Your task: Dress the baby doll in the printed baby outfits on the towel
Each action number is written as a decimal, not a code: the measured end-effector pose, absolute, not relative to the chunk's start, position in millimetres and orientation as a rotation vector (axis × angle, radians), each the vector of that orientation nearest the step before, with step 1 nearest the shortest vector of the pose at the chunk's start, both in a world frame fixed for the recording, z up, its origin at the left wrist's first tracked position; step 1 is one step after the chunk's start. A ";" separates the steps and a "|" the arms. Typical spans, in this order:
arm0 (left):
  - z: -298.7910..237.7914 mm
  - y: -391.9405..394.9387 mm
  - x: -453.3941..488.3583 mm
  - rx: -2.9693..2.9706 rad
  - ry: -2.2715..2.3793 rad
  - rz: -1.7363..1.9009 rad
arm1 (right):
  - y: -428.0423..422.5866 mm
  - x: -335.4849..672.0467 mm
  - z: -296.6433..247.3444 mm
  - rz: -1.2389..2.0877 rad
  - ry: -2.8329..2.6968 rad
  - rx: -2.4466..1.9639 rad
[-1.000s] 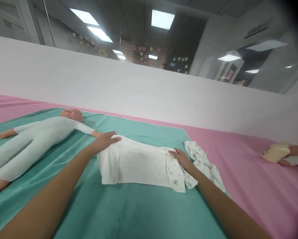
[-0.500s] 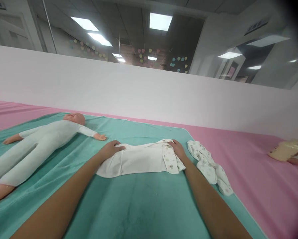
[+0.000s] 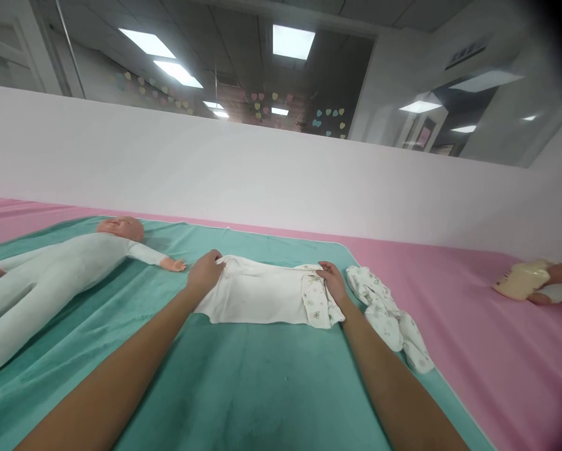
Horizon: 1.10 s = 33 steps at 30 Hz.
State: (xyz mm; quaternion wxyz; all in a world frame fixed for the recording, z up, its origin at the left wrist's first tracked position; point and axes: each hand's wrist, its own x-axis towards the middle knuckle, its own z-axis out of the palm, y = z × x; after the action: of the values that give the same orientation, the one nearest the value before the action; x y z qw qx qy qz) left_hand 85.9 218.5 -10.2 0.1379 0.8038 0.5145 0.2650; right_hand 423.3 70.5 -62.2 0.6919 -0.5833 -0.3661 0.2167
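Left hand [image 3: 206, 274] and right hand [image 3: 332, 280] gripping opposite ends, white garment [image 3: 257, 293] between them (on teal towel [image 3: 262, 388])

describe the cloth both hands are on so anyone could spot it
On the teal blanket, between the baby doll and a crumpled printed cloth, lies the folded white garment. The left hand and right hand touch its ends. Unlike its crumpled neighbour, it is a flat, mostly plain rectangle.

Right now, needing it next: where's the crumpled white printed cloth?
Head view, right of centre: the crumpled cloth lies on the teal towel, just beside the right hand.
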 end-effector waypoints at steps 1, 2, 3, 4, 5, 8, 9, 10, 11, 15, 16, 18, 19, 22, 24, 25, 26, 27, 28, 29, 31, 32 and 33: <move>-12.4 219.2 88.3 2.343 1.487 0.753 | 71.1 426.6 -62.5 0.484 -0.815 -1.294; -14.6 219.6 90.4 2.362 1.477 0.750 | 71.5 429.6 -62.7 0.485 -0.812 -1.287; -16.4 219.7 92.3 2.377 1.463 0.754 | 71.8 431.9 -62.7 0.488 -0.808 -1.282; -17.5 219.4 94.1 2.381 1.449 0.759 | 72.0 433.6 -62.8 0.492 -0.805 -1.279; -18.0 218.5 96.0 2.375 1.444 0.755 | 72.2 434.6 -62.9 0.497 -0.802 -1.279; -15.8 210.4 104.2 2.405 1.454 0.733 | 71.9 434.5 -63.5 0.504 -0.803 -1.297; -14.5 205.3 108.1 2.468 1.449 0.749 | 71.3 434.0 -63.4 0.500 -0.811 -1.308; -13.4 199.0 112.5 2.557 1.430 0.786 | 70.3 433.6 -62.6 0.491 -0.823 -1.321; -12.7 191.9 117.4 2.658 1.383 0.833 | 68.8 433.2 -60.9 0.477 -0.837 -1.339; -15.8 164.1 135.3 2.885 1.001 0.703 | 59.6 427.1 -39.4 0.354 -0.880 -1.452; -18.0 159.9 137.9 2.869 0.947 0.611 | 58.0 422.1 -30.4 0.295 -0.885 -1.488; -23.3 156.5 140.0 2.818 0.951 0.502 | 57.7 405.0 -11.1 0.159 -0.948 -1.575; -26.0 157.0 139.5 2.805 0.980 0.492 | 59.2 393.0 -2.6 0.085 -1.042 -1.647; -33.6 163.2 134.7 2.826 1.018 0.492 | 68.3 349.3 9.0 0.096 -1.467 -1.870; -38.4 167.9 131.5 2.857 0.999 0.486 | 75.1 322.7 2.0 0.129 -1.676 -2.047; -40.8 170.0 130.3 2.875 0.981 0.484 | 77.9 312.7 -5.3 0.119 -1.738 -2.140; -43.3 171.9 129.4 2.890 0.961 0.481 | 80.2 305.7 -14.0 0.099 -1.770 -2.217; -45.7 173.9 128.6 2.901 0.945 0.477 | 82.0 301.8 -23.3 0.067 -1.775 -2.267; -48.0 175.8 128.0 2.907 0.938 0.471 | 83.3 300.6 -32.4 0.026 -1.771 -2.298; -50.0 177.9 127.4 2.907 0.939 0.463 | 84.3 301.9 -40.4 -0.008 -1.762 -2.314; -53.3 182.3 126.3 2.899 0.956 0.436 | 86.0 308.9 -52.0 -0.043 -1.747 -2.336; -54.6 184.6 125.9 2.894 0.968 0.425 | 86.7 313.3 -55.4 -0.047 -1.736 -2.353; -55.7 186.6 125.5 2.890 0.986 0.423 | 87.5 317.6 -57.5 -0.041 -1.718 -2.372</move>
State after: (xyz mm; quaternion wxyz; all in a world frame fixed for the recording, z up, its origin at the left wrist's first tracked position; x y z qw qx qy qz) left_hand 125.5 186.6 -55.7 0.0294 0.9371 0.3197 0.1370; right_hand 317.6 87.5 -57.5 0.1059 -0.8052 -0.5833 -0.0138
